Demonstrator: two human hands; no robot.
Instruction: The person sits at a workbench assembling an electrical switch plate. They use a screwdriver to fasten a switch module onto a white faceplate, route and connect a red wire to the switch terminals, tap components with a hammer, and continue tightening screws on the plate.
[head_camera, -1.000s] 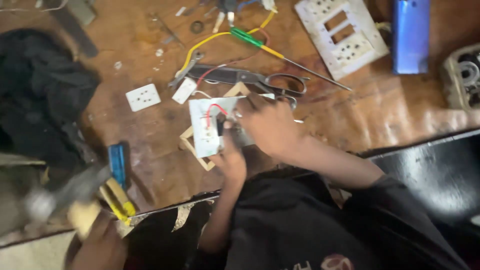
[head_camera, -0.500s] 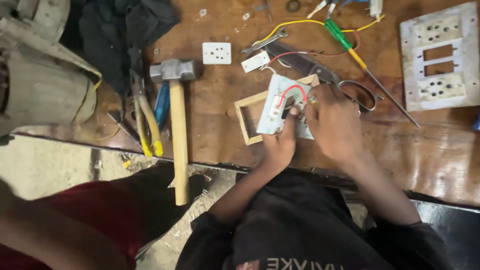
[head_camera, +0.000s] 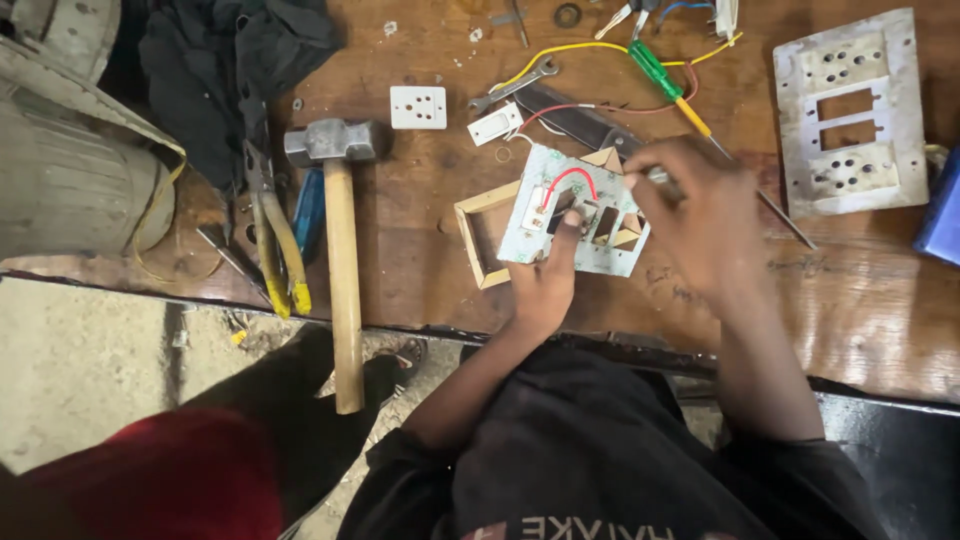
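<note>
While my left hand pins the pale switch plate down, its fingers lie closed over the plate's middle, one tip pressed just beside the short red wire looped on its back. The plate rests tilted across a small wooden frame, whose open side juts out past my left knuckles. My right hand hovers at the plate's far corner, fingers pinched tight on a thin metal tool — I cannot tell what kind.

Beyond my right fingers lies a green-handled screwdriver, its shaft running under the hand; further right, a grey socket plate. The surface is bare wood on the near side of my right wrist, open up to the dark front edge.

Left of my left hand there is a free strip, then a hammer whose handle overhangs the edge, and yellow-handled pliers — dark cloth beyond them. Below the edge, grey floor.
</note>
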